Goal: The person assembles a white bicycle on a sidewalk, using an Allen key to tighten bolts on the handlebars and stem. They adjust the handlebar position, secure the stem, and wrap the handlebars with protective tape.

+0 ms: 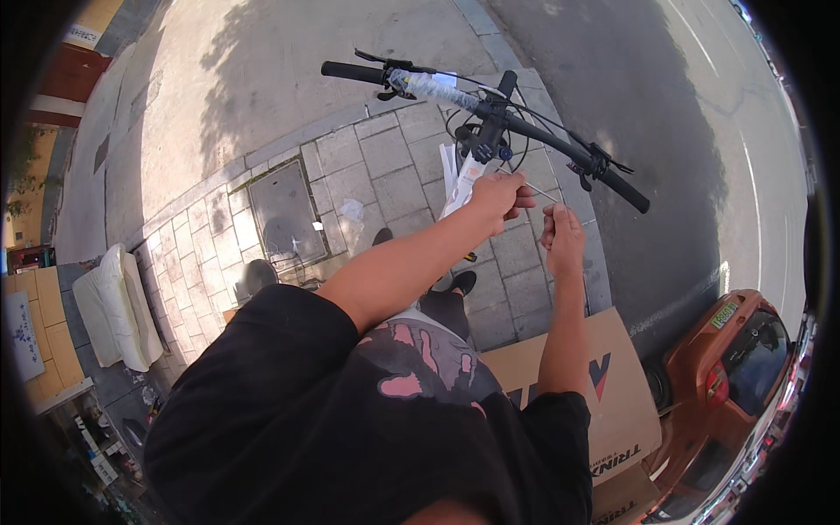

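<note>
A bicycle stands in front of me with a black handlebar [547, 137], a black stem [492, 131] and a white frame [466, 178]. Clear wrap [435, 89] still covers part of the bar's left side. My left hand [499, 199] is closed just behind the stem, over the frame, pinching a thin metal rod [541, 192]. The rod slants down to the right into the closed fingers of my right hand [563, 238], which grips its other end. What kind of tool the rod is, I cannot make out. My left hand hides part of the frame.
Paving slabs [381, 153] with a metal cover [287, 213] lie to the left. Cardboard boxes [626, 385] stand close at my right, beside an orange car [700, 402]. A road [647, 175] runs along the right. A pale folded mattress-like pad [122, 306] leans at far left.
</note>
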Tool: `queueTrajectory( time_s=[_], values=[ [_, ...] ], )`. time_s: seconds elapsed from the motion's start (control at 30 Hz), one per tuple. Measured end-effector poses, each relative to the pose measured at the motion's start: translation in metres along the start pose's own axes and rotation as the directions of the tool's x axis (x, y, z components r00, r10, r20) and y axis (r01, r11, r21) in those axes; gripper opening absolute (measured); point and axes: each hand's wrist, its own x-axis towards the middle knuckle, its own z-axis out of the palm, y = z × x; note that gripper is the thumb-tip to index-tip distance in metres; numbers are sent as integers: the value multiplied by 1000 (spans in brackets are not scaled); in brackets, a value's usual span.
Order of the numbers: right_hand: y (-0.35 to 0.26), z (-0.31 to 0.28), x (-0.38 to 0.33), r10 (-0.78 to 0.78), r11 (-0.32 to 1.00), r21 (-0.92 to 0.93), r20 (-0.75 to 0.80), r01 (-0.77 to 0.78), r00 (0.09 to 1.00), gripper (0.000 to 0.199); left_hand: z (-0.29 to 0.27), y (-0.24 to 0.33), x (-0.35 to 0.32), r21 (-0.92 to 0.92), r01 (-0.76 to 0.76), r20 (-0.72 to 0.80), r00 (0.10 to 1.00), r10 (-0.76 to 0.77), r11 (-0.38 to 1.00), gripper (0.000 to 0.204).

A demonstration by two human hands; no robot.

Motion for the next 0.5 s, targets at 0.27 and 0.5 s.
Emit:
queueTrajectory(
  time_s=[0.27,0.5],
  values=[
    [-26,23,-64,-328,834,-489,-65,256,942,32,-46,-17,-37,-71,109,168,981,-96,992,39],
    [-88,125,-44,-467,355,-719,418,598,779,21,-119,-13,-39,450,-721,308,679,667,527,35]
  ],
)
